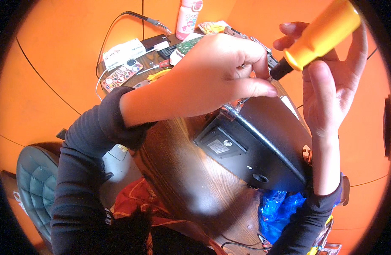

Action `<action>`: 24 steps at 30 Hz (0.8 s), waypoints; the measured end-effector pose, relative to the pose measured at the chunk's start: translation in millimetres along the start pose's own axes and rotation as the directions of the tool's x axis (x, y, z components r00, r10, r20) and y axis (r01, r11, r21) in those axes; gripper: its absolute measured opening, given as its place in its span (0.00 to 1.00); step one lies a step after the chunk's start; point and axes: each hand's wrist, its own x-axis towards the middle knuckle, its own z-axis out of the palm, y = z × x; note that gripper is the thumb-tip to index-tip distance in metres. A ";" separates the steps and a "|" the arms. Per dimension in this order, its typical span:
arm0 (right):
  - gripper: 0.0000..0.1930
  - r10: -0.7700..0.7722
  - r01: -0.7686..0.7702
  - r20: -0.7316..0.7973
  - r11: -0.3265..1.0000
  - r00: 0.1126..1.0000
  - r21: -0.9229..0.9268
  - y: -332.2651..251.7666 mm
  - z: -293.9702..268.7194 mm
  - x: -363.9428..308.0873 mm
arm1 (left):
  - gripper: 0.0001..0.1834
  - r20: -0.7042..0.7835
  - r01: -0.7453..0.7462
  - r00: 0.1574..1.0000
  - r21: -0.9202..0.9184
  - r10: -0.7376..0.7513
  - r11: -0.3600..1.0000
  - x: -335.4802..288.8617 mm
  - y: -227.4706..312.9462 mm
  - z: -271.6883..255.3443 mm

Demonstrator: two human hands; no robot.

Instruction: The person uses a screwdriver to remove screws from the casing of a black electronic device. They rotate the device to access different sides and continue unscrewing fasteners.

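Observation:
My right hand (331, 91) holds a chunky yellow tool with a black tip (320, 36), its thumb along the near side and other fingers behind and spread. The tool tilts so that its black end points down and left toward my left hand (229, 70). There my left thumb and forefinger are closed together by the tip; whatever they pinch is too small or hidden to make out. Below both hands a black box (267, 161) rests tilted on the table, with a recessed label panel and a round hole in its side. Clear plastic or tape shows at its upper left edge.
On the wooden table (178, 157), a sticker-covered phone (122, 75), a white box (123, 53), a green circuit board (189, 43) and a pink bottle (188, 19) stand toward the back. Blue plastic (278, 212) lies at the near right. A dark padded chair (36, 187) is at left.

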 end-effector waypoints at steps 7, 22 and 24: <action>0.25 0.064 -0.059 -0.050 0.994 0.997 0.093 -3.4 -4.7 1.1 | 0.10 0.122 -0.202 0.973 0.040 0.196 0.978 10.5 -10.9 1.1; 0.29 0.100 -0.094 -0.023 0.979 0.995 0.183 2.8 -3.8 -2.8 | 0.09 0.133 -0.047 0.990 -0.007 0.048 0.999 9.2 -18.8 -1.8; 0.30 0.016 -0.016 0.002 1.000 1.000 -0.009 2.7 -4.7 -3.1 | 0.10 0.106 -0.046 0.994 0.062 0.039 0.997 7.0 -17.0 -1.3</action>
